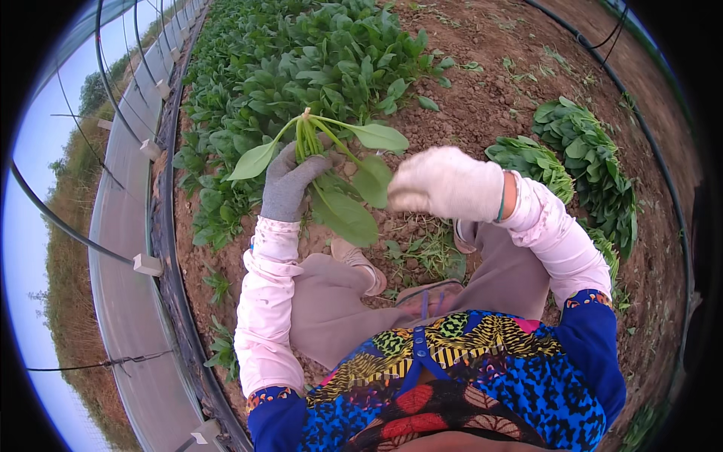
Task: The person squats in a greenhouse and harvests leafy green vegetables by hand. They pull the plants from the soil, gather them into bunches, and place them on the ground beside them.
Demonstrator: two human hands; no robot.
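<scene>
My left hand (294,183), in a grey knit glove, grips a leafy green plant (344,217), seemingly spinach, by its stems. The cut root end points up, several stems fan out, and broad leaves hang below the fingers. My right hand (440,183), in a blurred whitish glove, is just right of the leaves with its fingers curled. Whether anything is between those fingers cannot be told. Loose stems and leaves (426,251) lie on the soil between my shoes.
A dense bed of growing greens (294,62) stands ahead and to the left. Bundled greens (593,169) lie on the soil (480,107) at the right, near a black hose (649,130). A plastic-sheet wall (121,226) with metal hoops runs along the left.
</scene>
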